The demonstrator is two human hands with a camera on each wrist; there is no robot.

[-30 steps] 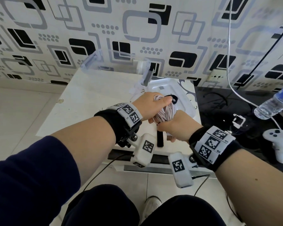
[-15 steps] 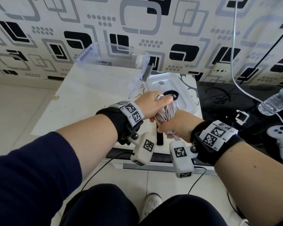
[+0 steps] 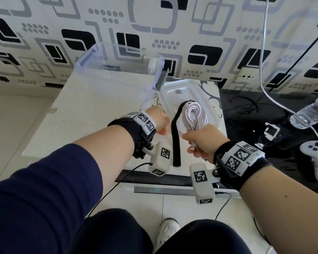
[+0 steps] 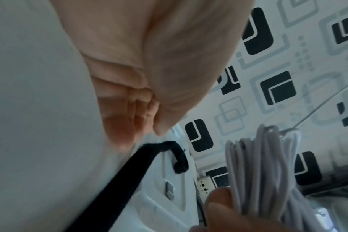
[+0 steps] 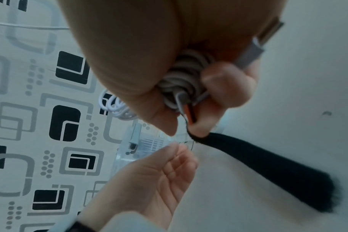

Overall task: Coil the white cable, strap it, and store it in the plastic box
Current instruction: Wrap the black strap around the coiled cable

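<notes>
A: How far along is it?

B: The coiling looks done; the white cable [image 3: 195, 118] is gathered into a bundle of loops, and the right hand [image 3: 203, 139] is clamped round its lower end, with a USB plug [image 3: 191, 148] sticking out below the fist; the bundle is held above the near part of the bench [image 3: 92, 107], over the box lid [image 3: 182, 92].

A: And the strap?

B: Not fastened yet, by my reading; the black strap [image 3: 176, 142] hangs loose to the left of the coil, one end curling near the top of the loops, the other dangling toward the near edge of the bench; in the right wrist view it seems pinched against the cable by the right fingers [image 5: 226, 87].

A: What is the left hand doing?

B: The left hand [image 3: 159, 119] is just beside the strap, fingers relaxed and apart, gripping nothing; whether it touches the strap I cannot tell.

A: So what remains?

B: Wrapping and closing the strap round the bundle; then storing it in the clear plastic box [image 3: 116, 59], which stands at the far side of the bench against the wall, uncovered.
</notes>
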